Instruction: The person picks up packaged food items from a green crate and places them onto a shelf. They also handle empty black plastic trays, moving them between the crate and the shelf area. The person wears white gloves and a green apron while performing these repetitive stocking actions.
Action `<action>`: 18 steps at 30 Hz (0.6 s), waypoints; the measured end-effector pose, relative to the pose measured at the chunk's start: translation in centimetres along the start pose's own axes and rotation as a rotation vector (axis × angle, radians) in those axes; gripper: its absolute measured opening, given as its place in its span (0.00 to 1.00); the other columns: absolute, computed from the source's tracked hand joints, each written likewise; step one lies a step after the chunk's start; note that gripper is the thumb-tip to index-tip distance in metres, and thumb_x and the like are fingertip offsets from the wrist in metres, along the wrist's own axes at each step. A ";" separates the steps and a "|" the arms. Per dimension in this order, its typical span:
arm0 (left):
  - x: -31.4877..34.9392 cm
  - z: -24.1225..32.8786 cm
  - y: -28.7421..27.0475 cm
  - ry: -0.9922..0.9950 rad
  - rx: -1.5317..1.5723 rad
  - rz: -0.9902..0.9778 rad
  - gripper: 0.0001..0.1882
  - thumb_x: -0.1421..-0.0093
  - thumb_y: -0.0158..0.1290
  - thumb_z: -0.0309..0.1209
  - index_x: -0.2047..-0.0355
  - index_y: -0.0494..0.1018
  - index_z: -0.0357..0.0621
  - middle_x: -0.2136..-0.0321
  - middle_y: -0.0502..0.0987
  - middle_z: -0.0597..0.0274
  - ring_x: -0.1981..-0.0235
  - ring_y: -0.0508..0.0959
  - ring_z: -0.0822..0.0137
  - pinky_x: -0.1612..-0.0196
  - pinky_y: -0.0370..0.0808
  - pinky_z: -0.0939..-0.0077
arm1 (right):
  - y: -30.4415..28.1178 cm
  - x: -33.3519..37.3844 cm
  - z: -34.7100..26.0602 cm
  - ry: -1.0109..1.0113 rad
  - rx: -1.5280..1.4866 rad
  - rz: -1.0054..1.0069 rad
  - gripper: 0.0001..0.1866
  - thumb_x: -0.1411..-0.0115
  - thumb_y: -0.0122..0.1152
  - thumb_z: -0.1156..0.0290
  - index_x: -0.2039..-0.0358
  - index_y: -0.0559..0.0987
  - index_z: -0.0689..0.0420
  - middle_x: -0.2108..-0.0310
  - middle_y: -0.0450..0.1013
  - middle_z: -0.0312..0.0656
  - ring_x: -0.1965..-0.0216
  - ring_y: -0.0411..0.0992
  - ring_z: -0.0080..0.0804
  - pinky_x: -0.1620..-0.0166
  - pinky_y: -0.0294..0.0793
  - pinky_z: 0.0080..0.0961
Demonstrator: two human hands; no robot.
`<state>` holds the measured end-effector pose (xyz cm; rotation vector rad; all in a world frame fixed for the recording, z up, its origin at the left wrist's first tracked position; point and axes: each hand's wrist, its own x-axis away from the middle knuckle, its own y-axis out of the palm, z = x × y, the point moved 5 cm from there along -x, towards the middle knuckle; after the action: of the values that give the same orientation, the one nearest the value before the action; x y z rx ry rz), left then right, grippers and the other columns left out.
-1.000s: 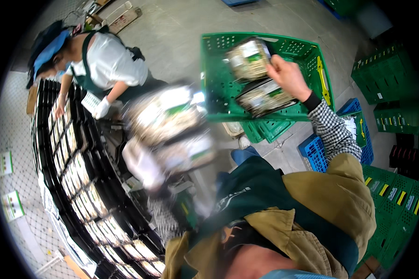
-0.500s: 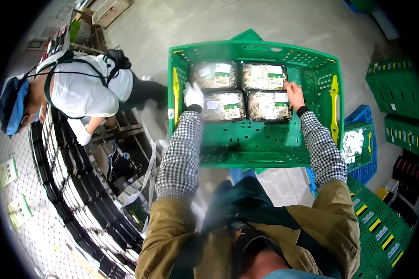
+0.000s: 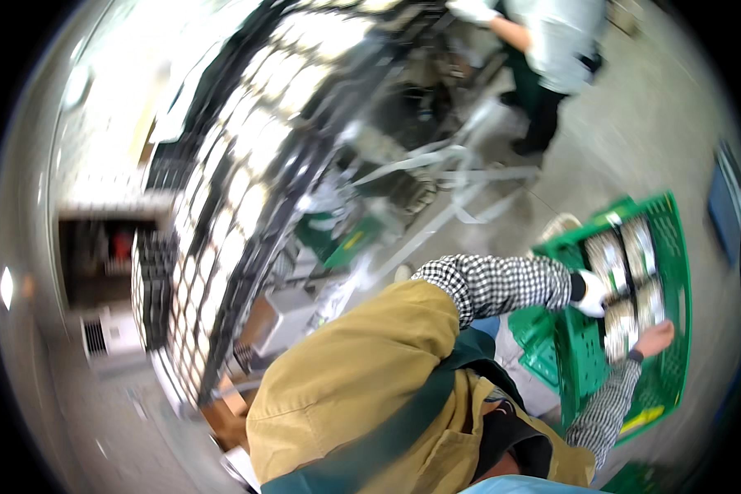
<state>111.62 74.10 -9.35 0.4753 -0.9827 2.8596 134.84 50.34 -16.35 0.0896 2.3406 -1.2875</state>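
Observation:
Black film-wrapped trays of pale, stringy mushrooms lie in two rows inside a green plastic crate, at the right of the view. The packs carry white and green labels. My left hand, in a white glove, reaches into the crate and touches the side of the packs; its fingers are blurred. At the opposite side, my bare right hand has its fingers curled on the edge of a near pack. The undersides of the packs are hidden.
On the left runs a long rack of black trays with pale contents, smeared by motion. Loose white straps hang beside it. A person in white stands at the far side. A grey box and a yellow-handled crate edge show lower down.
My view has swung to the left, so the crate and both hands now appear at the right and the rack fills the left. Both hands stay at the packs.

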 end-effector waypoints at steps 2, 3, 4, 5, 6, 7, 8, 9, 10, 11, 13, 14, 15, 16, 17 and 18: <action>9.1 0.1 -5.7 0.114 0.151 0.131 0.21 0.44 0.48 0.47 0.67 0.78 0.41 0.70 0.78 0.47 0.64 0.78 0.51 0.58 0.74 0.63 | -0.9 0.9 -15.8 -0.134 -0.195 -0.026 0.19 0.35 0.45 0.62 0.58 0.74 0.67 0.57 0.72 0.56 0.56 0.71 0.47 0.51 0.69 0.34; 14.3 -1.4 -8.5 0.166 0.224 0.299 0.21 0.42 0.47 0.46 0.62 0.76 0.41 0.64 0.77 0.46 0.60 0.77 0.51 0.55 0.72 0.63 | -0.2 2.5 -22.7 -0.224 -0.343 -0.091 0.17 0.35 0.46 0.64 0.56 0.73 0.65 0.57 0.71 0.52 0.56 0.70 0.43 0.52 0.69 0.32; 20.1 -3.4 -10.5 0.223 0.284 0.460 0.21 0.40 0.46 0.45 0.57 0.74 0.42 0.59 0.75 0.46 0.57 0.75 0.51 0.52 0.71 0.63 | 1.0 5.2 -29.6 -0.304 -0.493 -0.156 0.16 0.35 0.47 0.65 0.54 0.72 0.64 0.56 0.71 0.49 0.57 0.70 0.39 0.52 0.69 0.30; 25.5 -5.8 -12.8 0.134 0.280 0.636 0.21 0.40 0.46 0.44 0.53 0.71 0.43 0.55 0.73 0.46 0.54 0.73 0.51 0.50 0.70 0.63 | 2.0 7.7 -36.4 -0.389 -0.581 -0.279 0.14 0.35 0.47 0.66 0.55 0.72 0.63 0.58 0.71 0.47 0.57 0.70 0.37 0.53 0.68 0.28; 31.2 -8.9 -15.2 0.043 0.278 0.807 0.22 0.40 0.46 0.43 0.50 0.68 0.44 0.51 0.70 0.47 0.51 0.71 0.51 0.48 0.68 0.62 | 2.2 11.4 -43.9 -0.472 -0.661 -0.404 0.13 0.35 0.48 0.66 0.56 0.73 0.62 0.59 0.71 0.45 0.58 0.70 0.34 0.53 0.68 0.27; 36.7 -14.4 -15.7 -0.012 0.139 1.079 0.23 0.40 0.46 0.42 0.47 0.66 0.44 0.48 0.68 0.47 0.49 0.69 0.50 0.47 0.67 0.61 | 1.3 16.5 -52.2 -0.555 -0.705 -0.525 0.12 0.35 0.48 0.66 0.57 0.73 0.61 0.61 0.71 0.43 0.58 0.69 0.32 0.53 0.67 0.26; 44.8 -16.4 -19.4 -0.138 0.188 1.183 0.21 0.40 0.46 0.39 0.51 0.67 0.40 0.55 0.71 0.48 0.55 0.72 0.52 0.50 0.69 0.61 | 0.7 21.3 -59.3 -0.647 -0.764 -0.657 0.11 0.36 0.49 0.68 0.58 0.73 0.61 0.62 0.72 0.42 0.59 0.69 0.29 0.53 0.67 0.25; 52.0 -19.7 -21.7 -0.224 0.139 1.341 0.21 0.41 0.47 0.38 0.50 0.67 0.40 0.55 0.71 0.47 0.54 0.71 0.52 0.49 0.68 0.62 | 0.5 25.8 -65.6 -0.697 -0.887 -0.807 0.09 0.37 0.51 0.70 0.61 0.74 0.61 0.63 0.72 0.43 0.59 0.70 0.30 0.54 0.68 0.24; 60.1 -23.6 -22.7 -0.342 0.056 1.519 0.21 0.41 0.47 0.36 0.49 0.66 0.39 0.54 0.70 0.45 0.53 0.71 0.52 0.48 0.67 0.62 | -1.2 30.8 -72.6 -0.858 -0.911 -0.817 0.07 0.39 0.53 0.72 0.63 0.74 0.61 0.64 0.72 0.44 0.61 0.71 0.35 0.57 0.69 0.25; 68.4 -27.1 -23.5 -0.470 -0.032 1.677 0.21 0.42 0.48 0.34 0.49 0.65 0.39 0.53 0.70 0.44 0.52 0.70 0.52 0.47 0.66 0.63 | -1.7 35.1 -78.7 -1.016 -0.942 -0.829 0.07 0.40 0.53 0.73 0.63 0.74 0.61 0.65 0.72 0.45 0.62 0.70 0.38 0.59 0.69 0.27; 84.6 -34.1 -23.6 -0.797 -0.254 1.912 0.23 0.43 0.48 0.31 0.47 0.63 0.38 0.52 0.68 0.42 0.50 0.69 0.52 0.45 0.64 0.65 | 0.1 41.9 -88.8 -1.261 -0.949 -0.780 0.08 0.42 0.55 0.72 0.62 0.74 0.61 0.67 0.72 0.45 0.63 0.69 0.42 0.60 0.69 0.31; 91.7 -36.9 -23.3 -0.984 -0.355 1.976 0.23 0.43 0.49 0.29 0.47 0.62 0.37 0.51 0.68 0.41 0.49 0.68 0.52 0.44 0.63 0.66 | 1.7 45.0 -92.8 -1.338 -0.931 -0.728 0.09 0.42 0.56 0.71 0.62 0.74 0.60 0.67 0.72 0.44 0.63 0.69 0.43 0.61 0.69 0.34; 100.0 -41.3 -21.3 -1.433 -0.755 1.879 0.28 0.43 0.49 0.33 0.44 0.59 0.36 0.46 0.64 0.42 0.43 0.64 0.52 0.42 0.60 0.65 | 3.3 48.4 -96.0 -1.426 -0.813 -0.554 0.10 0.42 0.55 0.68 0.62 0.74 0.59 0.67 0.72 0.45 0.63 0.69 0.43 0.61 0.69 0.35; 106.7 -44.8 -20.5 -1.797 -0.780 1.669 0.33 0.41 0.46 0.40 0.40 0.52 0.35 0.42 0.58 0.42 0.44 0.64 0.47 0.43 0.62 0.59 | 5.1 50.2 -98.3 -1.490 -0.669 -0.359 0.12 0.42 0.55 0.65 0.62 0.74 0.59 0.67 0.72 0.45 0.62 0.69 0.43 0.61 0.69 0.37; 111.2 -47.0 -20.6 -1.982 -0.507 1.644 0.35 0.41 0.46 0.45 0.40 0.52 0.37 0.41 0.57 0.44 0.45 0.65 0.46 0.44 0.61 0.55 | 7.2 51.2 -100.0 -1.516 -0.372 -0.334 0.14 0.41 0.53 0.59 0.64 0.75 0.56 0.68 0.72 0.44 0.63 0.69 0.44 0.62 0.68 0.39; 113.4 -48.6 -19.5 -2.117 -0.542 1.609 0.34 0.41 0.46 0.48 0.42 0.57 0.37 0.42 0.60 0.45 0.47 0.66 0.49 0.46 0.64 0.54 | 8.4 51.5 -100.2 -1.554 -0.260 -0.304 0.14 0.40 0.51 0.57 0.65 0.75 0.55 0.71 0.71 0.42 0.66 0.68 0.42 0.64 0.66 0.40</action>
<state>-5.33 116.46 1.60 -1.2053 0.8119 -0.0888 54.75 128.15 0.51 -0.9965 1.0926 -0.6269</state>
